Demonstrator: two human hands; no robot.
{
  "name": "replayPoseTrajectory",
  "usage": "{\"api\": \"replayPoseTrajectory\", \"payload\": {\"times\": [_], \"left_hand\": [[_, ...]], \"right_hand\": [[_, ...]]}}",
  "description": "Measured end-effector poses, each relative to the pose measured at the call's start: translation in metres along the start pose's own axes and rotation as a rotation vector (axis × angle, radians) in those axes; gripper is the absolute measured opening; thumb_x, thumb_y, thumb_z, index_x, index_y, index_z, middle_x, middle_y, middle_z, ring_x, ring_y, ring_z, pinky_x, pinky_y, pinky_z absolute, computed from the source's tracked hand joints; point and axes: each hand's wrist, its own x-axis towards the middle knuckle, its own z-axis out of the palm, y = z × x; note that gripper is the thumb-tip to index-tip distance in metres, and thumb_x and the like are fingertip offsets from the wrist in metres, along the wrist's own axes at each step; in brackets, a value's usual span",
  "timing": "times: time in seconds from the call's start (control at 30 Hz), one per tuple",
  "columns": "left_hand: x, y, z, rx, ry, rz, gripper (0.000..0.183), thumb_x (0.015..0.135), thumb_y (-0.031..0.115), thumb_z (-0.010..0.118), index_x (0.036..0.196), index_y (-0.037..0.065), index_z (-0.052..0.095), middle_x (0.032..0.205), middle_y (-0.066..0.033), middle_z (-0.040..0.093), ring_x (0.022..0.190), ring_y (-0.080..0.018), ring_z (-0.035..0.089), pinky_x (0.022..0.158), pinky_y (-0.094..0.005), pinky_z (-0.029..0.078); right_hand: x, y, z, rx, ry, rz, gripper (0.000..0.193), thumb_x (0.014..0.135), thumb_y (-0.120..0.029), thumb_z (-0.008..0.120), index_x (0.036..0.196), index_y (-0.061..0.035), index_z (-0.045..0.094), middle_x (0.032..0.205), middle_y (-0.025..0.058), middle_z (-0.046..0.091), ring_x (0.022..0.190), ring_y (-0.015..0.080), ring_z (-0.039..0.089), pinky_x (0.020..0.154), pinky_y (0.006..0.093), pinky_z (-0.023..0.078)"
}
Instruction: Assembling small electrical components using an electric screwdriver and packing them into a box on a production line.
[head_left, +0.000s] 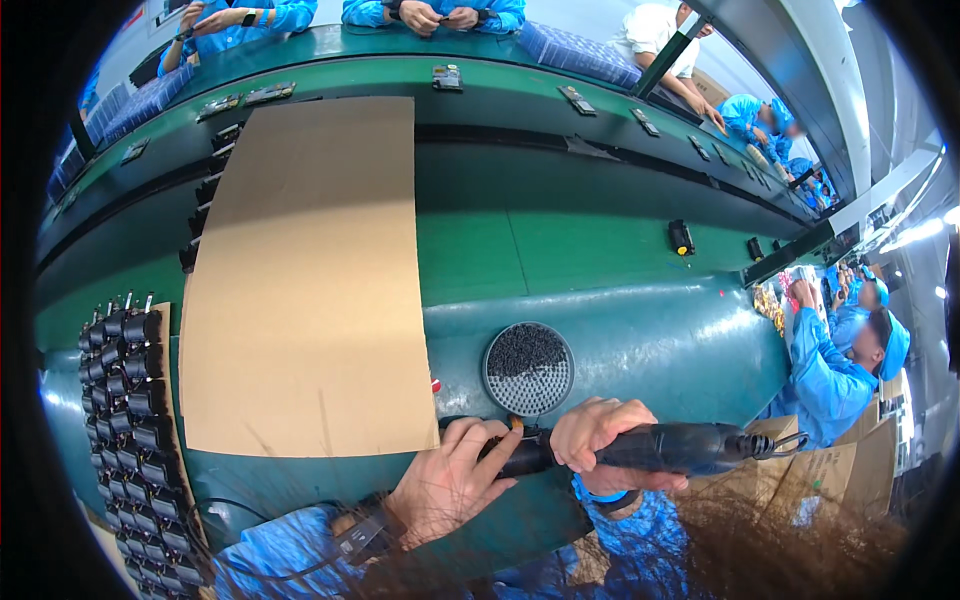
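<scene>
Right hand (605, 440): closed around a black handheld tool (685, 448).
Left hand (445, 487): fingers curled near its front end; grip unclear.
Round dish (528, 397): on green surface (660, 345).

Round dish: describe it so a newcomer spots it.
Find the big tan cardboard sheet on the green bench. Right of its near end, just beyond the handheld black tool, sits the round grey dish. Unlike its neighbours, it's circular, small black pieces covering roughly its far half.
</scene>
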Motion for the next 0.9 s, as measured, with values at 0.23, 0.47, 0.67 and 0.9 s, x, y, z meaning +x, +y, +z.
{"api": "replayPoseTrajectory", "payload": {"times": [0.23, 0.47, 0.67, 0.9], "left_hand": [[0.001, -0.001, 0.002, 0.033, 0.006, 0.001, 0.062, 0.084, 0.026, 0.079, 0.136, 0.001, 0.059, 0.124, -0.0115, 0.054, 0.114, -0.0292, 0.055, 0.089, -0.0385, 0.056], [-0.001, 0.001, 0.003, 0.064, 0.027, -0.013, 0.062, 0.081, 0.026, 0.081, 0.135, 0.004, 0.060, 0.123, -0.0088, 0.055, 0.113, -0.0270, 0.056, 0.085, -0.0371, 0.058], [0.000, 0.000, 0.001, 0.095, 0.032, 0.005, 0.060, 0.081, 0.026, 0.081, 0.133, 0.004, 0.061, 0.122, -0.0076, 0.056, 0.110, -0.0254, 0.058, 0.081, -0.0344, 0.059], [-0.002, -0.005, 0.001, 0.066, 0.045, 0.044, 0.059, 0.082, 0.025, 0.080, 0.133, 0.003, 0.061, 0.120, -0.0088, 0.055, 0.109, -0.0251, 0.058, 0.080, -0.0350, 0.059]], "right_hand": [[-0.002, 0.001, -0.003, 0.002, -0.009, -0.001, 0.088, 0.077, -0.084, 0.060, 0.093, 0.0029, 0.057, 0.062, 0.0095, 0.056, 0.050, 0.0184, 0.055, 0.046, 0.0331, 0.049], [0.018, -0.017, 0.002, 0.018, 0.108, 0.008, 0.084, 0.082, -0.086, 0.047, 0.101, -0.0042, 0.048, 0.068, 0.0075, 0.056, 0.051, 0.0192, 0.055, 0.046, 0.0363, 0.048], [0.051, 0.010, 0.009, -0.058, 0.162, -0.006, 0.088, 0.078, -0.091, 0.044, 0.102, -0.0069, 0.047, 0.066, 0.0049, 0.050, 0.050, 0.0150, 0.048, 0.045, 0.0308, 0.045], [0.041, 0.034, -0.004, -0.175, 0.211, 0.086, 0.088, 0.077, -0.090, 0.049, 0.102, -0.0053, 0.047, 0.067, 0.0055, 0.051, 0.053, 0.0153, 0.051, 0.049, 0.0296, 0.046]]}}
